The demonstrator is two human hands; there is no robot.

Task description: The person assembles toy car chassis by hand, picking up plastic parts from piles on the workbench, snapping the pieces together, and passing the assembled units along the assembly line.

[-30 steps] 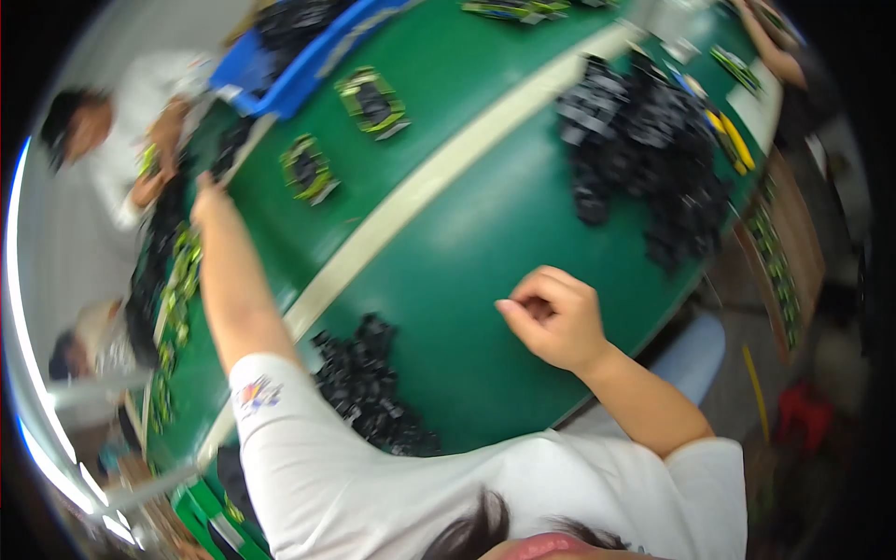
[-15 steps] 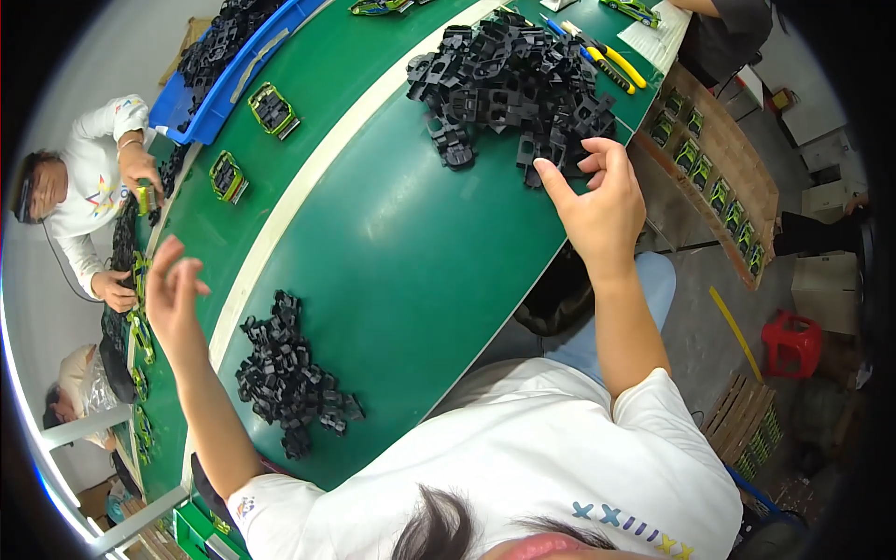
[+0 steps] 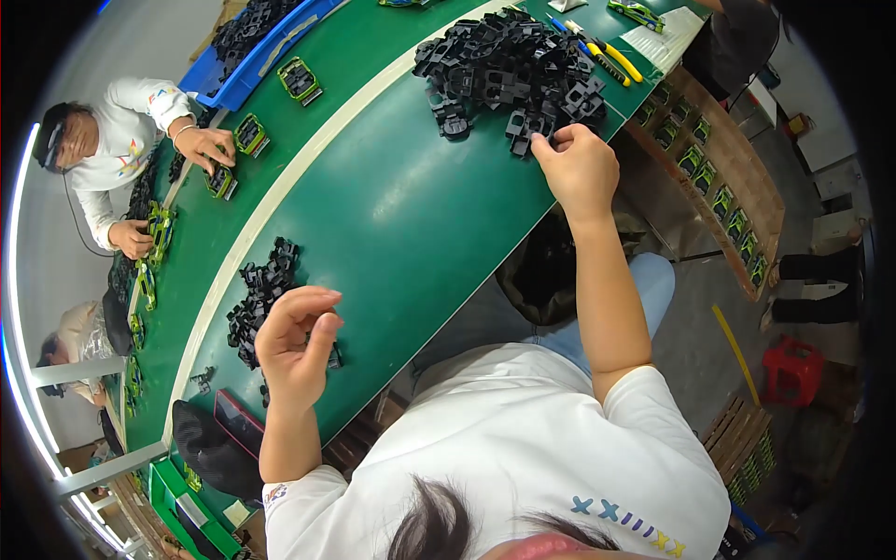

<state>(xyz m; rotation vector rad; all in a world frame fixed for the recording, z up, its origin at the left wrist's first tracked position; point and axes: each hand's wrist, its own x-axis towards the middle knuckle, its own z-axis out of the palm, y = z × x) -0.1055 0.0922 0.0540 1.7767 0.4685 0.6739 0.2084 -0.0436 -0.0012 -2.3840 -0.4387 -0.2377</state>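
Observation:
My right hand [image 3: 581, 175] is at the near edge of a large heap of black plastic parts [image 3: 499, 79], thumb and fingertips closed on a black plastic part [image 3: 528, 129] there. Its fingers partly cover that part. My left hand [image 3: 297, 343] hovers over a smaller pile of black plastic parts [image 3: 250, 313] on the green table [image 3: 401, 233]. The left fingers are bent, with the thumb apart from them and nothing visible between. The hand hides some of this pile.
Across a pale strip, green toy cars [image 3: 299, 81] sit on the green surface. A co-worker's hand [image 3: 207, 147] touches one there. A blue bin [image 3: 245, 79] holds black parts. Yellow-handled pliers [image 3: 621, 63] lie beyond the heap. At right stands a wooden tray [image 3: 737, 177] of cars.
My left hand has come right and nearer, from above the pale strip to over the small pile. My right hand has closed at the heap's edge. The co-worker's hand has moved right.

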